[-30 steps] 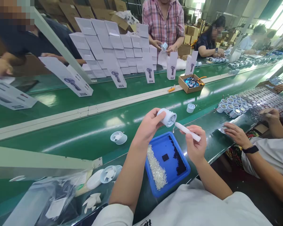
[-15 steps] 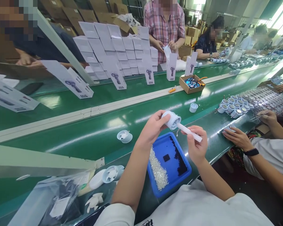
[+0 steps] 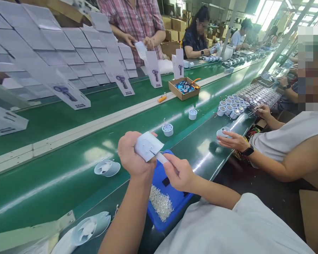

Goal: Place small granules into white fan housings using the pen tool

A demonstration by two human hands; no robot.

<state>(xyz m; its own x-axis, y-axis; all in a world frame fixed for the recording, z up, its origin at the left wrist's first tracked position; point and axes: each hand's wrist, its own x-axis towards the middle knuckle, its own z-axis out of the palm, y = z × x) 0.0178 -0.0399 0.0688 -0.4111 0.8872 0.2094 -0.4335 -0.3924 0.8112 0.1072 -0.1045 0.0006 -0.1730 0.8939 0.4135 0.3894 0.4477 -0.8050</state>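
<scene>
My left hand (image 3: 132,158) is wrapped round a light-blue cylindrical fan housing (image 3: 149,145), held sideways with a slot and small holes facing me. In my right hand (image 3: 181,173) is a white rod (image 3: 162,158), its far end at the slotted rim of the housing; how deep it reaches inside I cannot tell. Partly hidden beneath my hands lies a blue tray (image 3: 159,176) with a heap of small clear pieces (image 3: 161,204) and some black ones. To the left, a housing with white fan blades (image 3: 107,168) rests on the green belt.
Two small round parts (image 3: 168,129) stand on the belt ahead. Beyond are an orange tool (image 3: 162,98) and a cardboard box (image 3: 184,92) of small parts. Printed white cartons (image 3: 153,70) line the far side. A co-worker's hand (image 3: 235,141) holds a cup-shaped part at right.
The view has swung right. My left hand has turned the housing so its outer wall faces me, and my right hand has moved in closer along the rod. Another round part now shows on the belt.
</scene>
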